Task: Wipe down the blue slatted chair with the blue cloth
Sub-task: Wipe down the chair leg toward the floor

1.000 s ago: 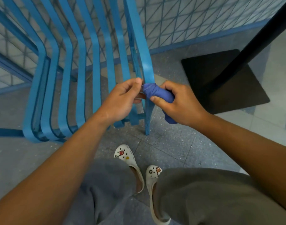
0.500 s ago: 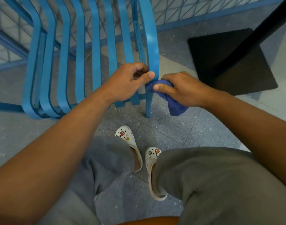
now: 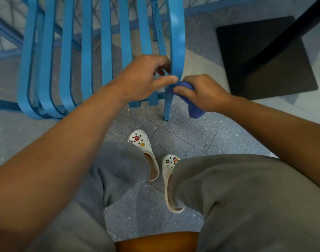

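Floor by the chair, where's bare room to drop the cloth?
Bare floor between the chair leg, the clogs and the black base. Crowded at the rightmost slat, where both hands meet the cloth.

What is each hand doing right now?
Left hand: grips the blue slatted chair's outer slat.
Right hand: holds the blue cloth.

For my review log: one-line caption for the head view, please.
Right hand wipes the blue slatted chair's outer slat with the blue cloth; left hand steadies it.
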A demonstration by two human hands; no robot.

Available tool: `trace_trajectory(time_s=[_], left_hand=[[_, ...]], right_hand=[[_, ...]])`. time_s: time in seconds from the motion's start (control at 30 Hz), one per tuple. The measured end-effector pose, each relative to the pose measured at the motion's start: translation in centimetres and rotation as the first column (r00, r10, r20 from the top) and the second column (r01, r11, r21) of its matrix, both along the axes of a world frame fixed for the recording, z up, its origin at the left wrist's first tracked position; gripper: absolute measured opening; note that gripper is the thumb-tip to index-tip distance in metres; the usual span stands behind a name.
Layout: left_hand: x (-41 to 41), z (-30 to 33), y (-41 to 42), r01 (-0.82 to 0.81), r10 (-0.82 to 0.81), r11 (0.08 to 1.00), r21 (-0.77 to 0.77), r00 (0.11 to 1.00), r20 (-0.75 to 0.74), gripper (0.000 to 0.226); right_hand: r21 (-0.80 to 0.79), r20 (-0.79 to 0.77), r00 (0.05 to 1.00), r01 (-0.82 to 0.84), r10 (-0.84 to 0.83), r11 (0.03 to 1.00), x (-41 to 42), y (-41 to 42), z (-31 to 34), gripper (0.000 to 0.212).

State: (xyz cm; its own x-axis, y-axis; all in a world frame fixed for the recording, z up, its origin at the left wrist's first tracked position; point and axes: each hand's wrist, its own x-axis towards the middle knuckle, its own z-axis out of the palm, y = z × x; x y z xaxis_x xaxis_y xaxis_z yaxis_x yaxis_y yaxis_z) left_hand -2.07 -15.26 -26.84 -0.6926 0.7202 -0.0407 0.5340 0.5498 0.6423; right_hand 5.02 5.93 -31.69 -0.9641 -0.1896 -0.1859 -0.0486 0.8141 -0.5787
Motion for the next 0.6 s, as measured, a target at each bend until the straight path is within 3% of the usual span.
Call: trace_trajectory(time_s=[0.1, 0.17, 0.33, 0.43, 0.6], left_hand=[[-0.2, -0.1, -0.1, -0.017, 0.016, 1.0, 0.012, 0.999, 0.032, 0.044], [-0.3, 0.0, -0.1, -0.03, 0.029, 0.999, 0.025, 0.999, 0.045, 0.048], [-0.3, 0.3, 0.0, -0.038, 0.038, 0.999, 0.005, 0.998, 0.049, 0.059], [-0.3, 0.2, 0.1, -0.043, 0.044, 0.999, -0.016, 0.998, 0.043, 0.063], [0.0, -0.2, -0.1, -0.026, 0.027, 1.0, -0.015, 0.999, 0.042, 0.041]], right_hand=[[-0.162, -0.175, 0.984, 0.015, -0.044, 0.987, 0.8, 0.5, 2.5, 0.034], [-0.148, -0.204, 0.978, 0.011, -0.042, 0.989, 0.8, 0.4, 3.0, 0.04], [0.069, -0.084, 0.996, 0.02, -0.014, 0.997, 0.1, -0.8, 0.3, 0.045], [0.106, -0.002, 0.997, 0.074, -0.075, 0.992, 0.4, -1.9, -2.3, 0.046], [0.076, 0.0, 0.994, 0.107, -0.107, 0.991, 0.1, -1.8, -3.5, 0.046]])
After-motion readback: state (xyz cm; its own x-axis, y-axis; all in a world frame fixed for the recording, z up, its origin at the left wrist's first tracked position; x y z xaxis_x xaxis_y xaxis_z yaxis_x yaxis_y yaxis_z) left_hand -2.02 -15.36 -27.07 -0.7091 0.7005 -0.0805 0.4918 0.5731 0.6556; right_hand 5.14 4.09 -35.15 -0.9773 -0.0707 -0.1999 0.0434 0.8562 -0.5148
